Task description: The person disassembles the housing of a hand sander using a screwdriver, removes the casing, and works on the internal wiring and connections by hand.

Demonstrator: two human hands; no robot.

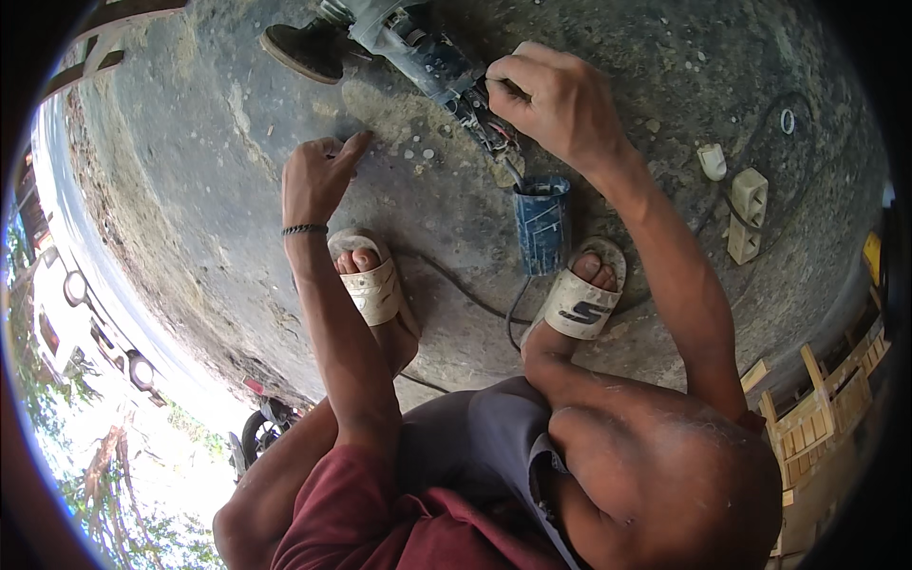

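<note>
A grinder-like power tool (418, 62) lies on the concrete floor ahead, a round dark disc (302, 52) at its left end. Its rear part is uncovered, with wires (489, 128) exposed. My right hand (560, 104) is closed in a pinch against the tool's rear side; whatever sits between the fingertips is hidden. My left hand (318, 176) hovers nearer to me, left of the tool, with thumb apart, fingers loosely bent and nothing visible in it. A scuffed blue cylindrical housing (543, 228) is threaded on the tool's cable between my right foot and the wires.
A whitish socket strip (748, 217) and a small white plastic piece (712, 161) lie at the right, near a pale ring (787, 121). A dark cable (456, 280) runs between my sandalled feet. Wooden frames (826, 408) stand lower right, a motorbike (261, 432) lower left.
</note>
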